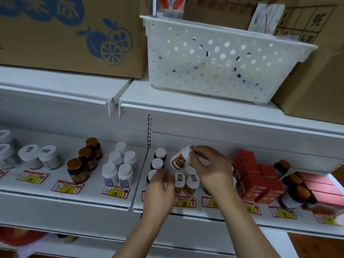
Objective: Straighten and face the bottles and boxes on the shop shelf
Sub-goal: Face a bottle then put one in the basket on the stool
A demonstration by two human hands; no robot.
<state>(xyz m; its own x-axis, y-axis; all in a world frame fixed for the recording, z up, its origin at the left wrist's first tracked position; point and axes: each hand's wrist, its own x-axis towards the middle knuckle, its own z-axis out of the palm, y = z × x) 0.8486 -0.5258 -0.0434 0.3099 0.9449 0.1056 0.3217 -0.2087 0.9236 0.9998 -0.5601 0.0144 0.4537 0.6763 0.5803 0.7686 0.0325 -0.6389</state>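
My right hand (210,164) holds a small white-capped bottle (180,158) with a red and green label, tilted and lifted above the white shelf (186,211). Two matching bottles (187,183) stand upright just below it at the shelf front. My left hand (160,189) hovers blurred beside them, in front of a row of dark bottles with white caps (159,158); its fingers look loosely curled with nothing seen in them. Red boxes (256,177) are stacked to the right.
Left of the divider stand white bottles (121,166), brown-capped jars (85,161) and wide white tubs (37,157). Dark jars (294,187) and pink boxes (327,189) sit far right. Above are a white perforated basket (219,60) and cardboard cartons (70,34). Price tags (184,202) line the edge.
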